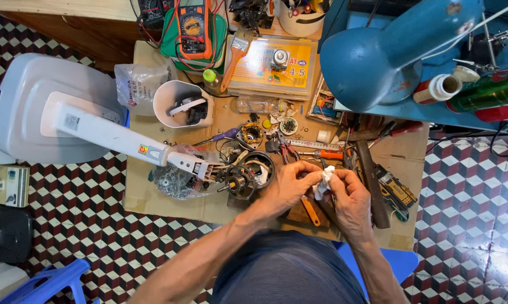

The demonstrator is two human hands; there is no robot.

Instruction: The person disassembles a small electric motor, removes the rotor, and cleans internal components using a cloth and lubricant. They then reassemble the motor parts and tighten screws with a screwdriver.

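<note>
Both my hands meet over a cardboard-covered work surface (152, 200). My left hand (290, 183) and my right hand (350, 194) pinch a small crumpled white cloth or tissue (323, 181) between their fingertips; whatever it wraps is hidden. Just left of my left hand lies a dismantled fan motor (244, 181) with its round black housing (259, 166). A white fan stand and neck (116, 135) reaches the motor from the left. An orange-handled tool (310, 211) lies under my hands.
A white cup of parts (181, 104), an orange multimeter (195, 25), a paintbrush (235, 53), a flat parts box (273, 67), pliers (290, 152), a screwdriver (226, 135) and a hammer (369, 186) crowd the surface. A blue lamp shade (372, 56) hangs right. Patterned tile floor (468, 214) surrounds.
</note>
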